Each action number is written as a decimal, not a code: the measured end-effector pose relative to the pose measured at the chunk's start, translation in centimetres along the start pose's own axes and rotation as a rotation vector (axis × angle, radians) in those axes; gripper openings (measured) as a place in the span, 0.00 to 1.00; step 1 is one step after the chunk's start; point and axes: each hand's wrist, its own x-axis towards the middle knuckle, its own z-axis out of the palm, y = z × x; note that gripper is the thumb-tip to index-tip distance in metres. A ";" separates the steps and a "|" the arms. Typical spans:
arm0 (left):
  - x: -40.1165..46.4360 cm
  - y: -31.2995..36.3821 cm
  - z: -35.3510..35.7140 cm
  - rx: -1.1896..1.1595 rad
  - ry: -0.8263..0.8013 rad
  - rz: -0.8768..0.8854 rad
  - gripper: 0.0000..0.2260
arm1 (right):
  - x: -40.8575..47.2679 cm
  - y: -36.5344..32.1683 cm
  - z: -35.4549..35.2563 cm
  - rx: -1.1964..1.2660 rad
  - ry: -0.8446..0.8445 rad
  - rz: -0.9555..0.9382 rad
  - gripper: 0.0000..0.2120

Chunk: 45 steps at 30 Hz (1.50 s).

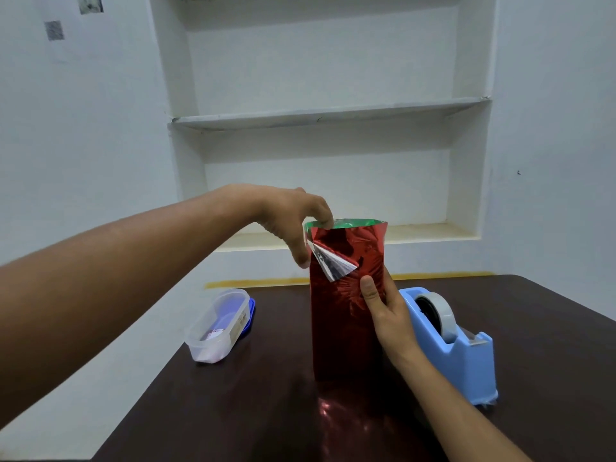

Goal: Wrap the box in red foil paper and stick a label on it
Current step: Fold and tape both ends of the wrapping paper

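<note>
Left grip [296,225] is pinching the red foil [346,315] top edge; right grip [386,311] is clasping its side; clear container [216,325] is sitting near the tabletop [266,395] edge.

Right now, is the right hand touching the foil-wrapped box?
Touching. Head view: the right hand grips the foil-wrapped box, thumb flat on its front face.

left hand [293,221]: arm outstretched, fingers curled down, pinching | right hand [386,315]: thumb upright, fingers wrapped, gripping

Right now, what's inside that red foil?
A green rim shows at the open top of the red foil, likely the box. Foil hides the rest.
</note>
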 end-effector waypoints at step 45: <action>-1.2 2.5 0.0 -0.680 0.604 0.089 0.12 | -0.3 -1.0 0.0 -0.116 -0.020 0.031 0.25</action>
